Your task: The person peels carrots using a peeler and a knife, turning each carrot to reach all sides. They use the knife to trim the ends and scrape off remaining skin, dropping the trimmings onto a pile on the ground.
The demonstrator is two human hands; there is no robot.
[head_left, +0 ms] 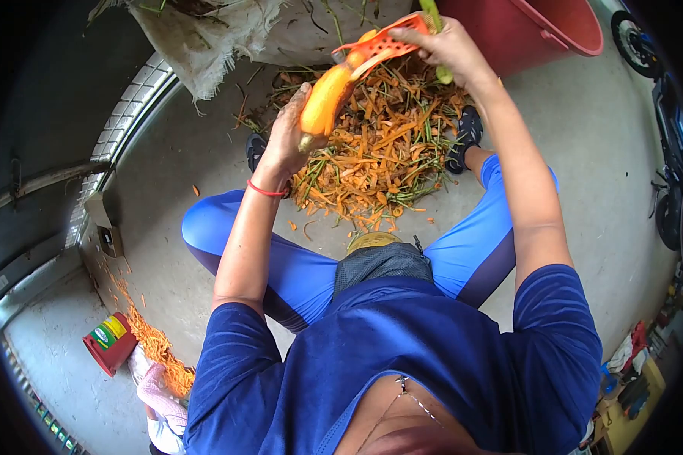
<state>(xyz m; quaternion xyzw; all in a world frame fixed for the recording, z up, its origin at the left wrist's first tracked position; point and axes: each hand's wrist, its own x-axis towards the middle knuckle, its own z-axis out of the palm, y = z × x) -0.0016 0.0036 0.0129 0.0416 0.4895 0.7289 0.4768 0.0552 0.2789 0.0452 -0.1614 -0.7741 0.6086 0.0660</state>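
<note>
My left hand (287,135) is closed around a peeled orange carrot (328,100), its pale end toward my wrist. In my right hand (457,54) is an orange plastic peeler (381,50) with a perforated body, its tip end at the upper end of the carrot. A green piece (431,14), possibly a handle or stem, passes by my right fingers; I cannot tell which. Below both hands lies a heap of carrot peelings (368,155) mixed with green stems, spread over the floor between my feet.
A large red tub (527,34) stands at the upper right, beside a pale frayed sack (197,45). At lower left are a red bucket (112,345) with a green-yellow label, orange shreds (159,345) and another person's pink sleeve (159,394). A motorbike (671,144) is at far right.
</note>
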